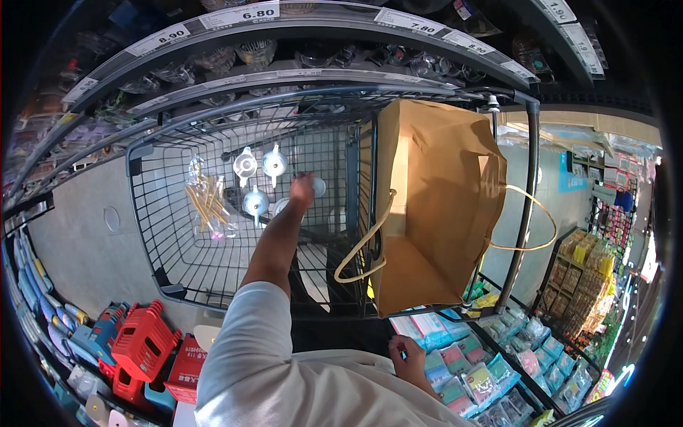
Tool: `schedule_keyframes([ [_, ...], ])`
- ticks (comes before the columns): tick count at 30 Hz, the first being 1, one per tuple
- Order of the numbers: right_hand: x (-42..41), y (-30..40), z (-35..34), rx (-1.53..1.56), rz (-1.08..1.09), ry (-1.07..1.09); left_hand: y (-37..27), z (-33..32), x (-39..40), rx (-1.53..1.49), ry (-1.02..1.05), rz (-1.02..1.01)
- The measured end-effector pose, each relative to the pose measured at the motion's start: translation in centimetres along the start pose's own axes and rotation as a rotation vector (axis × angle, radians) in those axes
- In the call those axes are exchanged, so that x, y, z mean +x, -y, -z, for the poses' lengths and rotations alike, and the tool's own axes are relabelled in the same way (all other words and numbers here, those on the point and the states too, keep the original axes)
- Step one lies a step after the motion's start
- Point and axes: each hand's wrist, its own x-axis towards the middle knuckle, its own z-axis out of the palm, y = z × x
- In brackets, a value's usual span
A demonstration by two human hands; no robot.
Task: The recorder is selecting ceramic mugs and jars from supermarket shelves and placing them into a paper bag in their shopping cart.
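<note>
My left hand [302, 189] reaches down into a dark wire shopping cart [181, 291], right against a small pale round cup or dish [318, 187]. Its fingers are blurred and partly hidden, so its grip is unclear. Left of it are a lidded pale teapot [274, 164], another lidded teapot [255, 203] and an open pot with a spout [245, 166]. A white item [280, 207] is half covered by my forearm. Low by my body, my right hand [408, 356] has loosely curled fingers and nothing visible in it.
A large brown paper bag [443, 213] with rope handles fills the cart's handle end. Clear-wrapped tan sticks [207, 200] lie at the other end. Glassware shelves [320, 74] run along the far side. Red plastic baskets [143, 341] and packaged goods [480, 379] stand on my side.
</note>
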Motion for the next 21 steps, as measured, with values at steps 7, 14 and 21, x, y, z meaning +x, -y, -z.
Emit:
schedule_keyframes([
  [7,0.0,0.1,0.0,-0.007,-0.004,-0.004,1.8,-2.3,1.6,0.028,0.042,0.031],
  [14,0.8,0.7,0.4,-0.024,0.008,0.016,1.5,-1.7,0.7,-0.014,0.022,0.046],
  [21,0.7,0.8,1.0,-0.005,0.037,-0.070,0.9,-0.4,0.4,0.036,-0.055,-0.042],
])
